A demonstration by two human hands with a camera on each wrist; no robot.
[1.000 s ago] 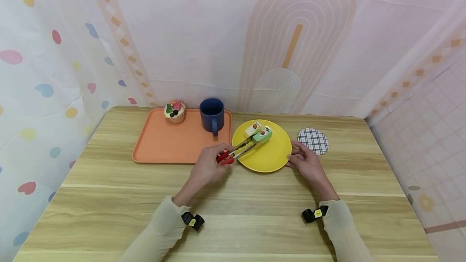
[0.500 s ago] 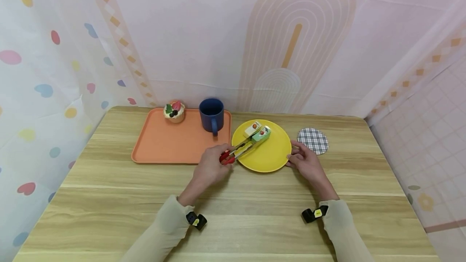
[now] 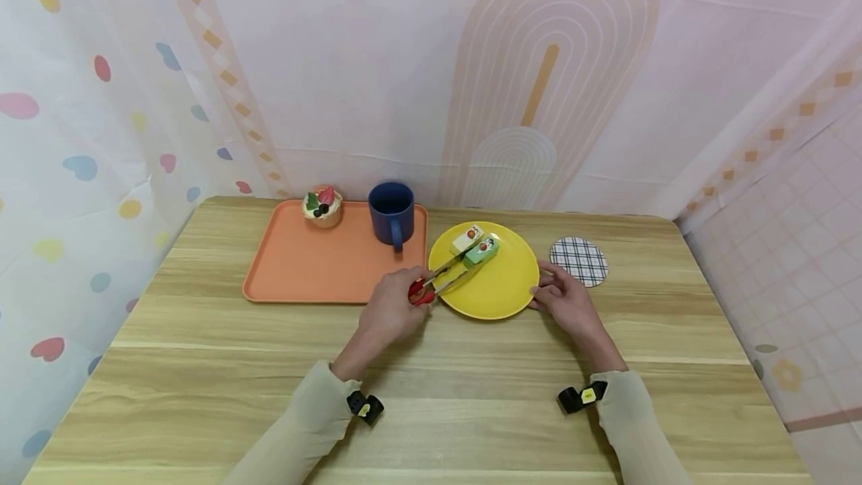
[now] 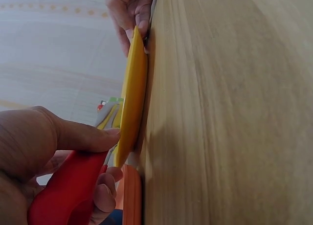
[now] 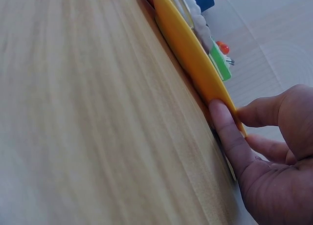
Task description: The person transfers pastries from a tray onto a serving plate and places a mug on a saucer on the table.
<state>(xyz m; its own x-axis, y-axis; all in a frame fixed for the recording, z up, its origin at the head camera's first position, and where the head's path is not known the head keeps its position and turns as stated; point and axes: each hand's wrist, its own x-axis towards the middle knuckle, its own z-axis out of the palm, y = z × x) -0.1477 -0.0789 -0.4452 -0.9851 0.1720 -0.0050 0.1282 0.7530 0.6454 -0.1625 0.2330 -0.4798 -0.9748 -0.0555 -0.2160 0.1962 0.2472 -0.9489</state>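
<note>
My left hand (image 3: pixel 393 305) grips metal tongs (image 4: pixel 68 186) by their red handles, at the plate's left side. The tongs' tips reach a green cake slice (image 3: pixel 482 251) with a red berry on top; whether they still squeeze it I cannot tell. That slice is on the yellow plate (image 3: pixel 494 294), beside a cream-white cake slice (image 3: pixel 465 240) also topped with a red berry. At the plate's right rim my right hand (image 3: pixel 567 302) pinches the edge, thumb and fingers on either side of it, as the right wrist view shows.
Left of the plate lies an orange tray (image 3: pixel 303 268). On it stand a fruit-topped cupcake (image 3: pixel 323 208) and a dark blue mug (image 3: pixel 390 215). A checked round coaster (image 3: pixel 581 260) lies right of the plate, and a patterned cloth (image 3: pixel 377 81) hangs behind the wooden table (image 3: pixel 471 410).
My left hand has shifted slightly to the right with the tongs. The green cake slice has moved a little down and left on the plate. My right hand stays at the rim.
</note>
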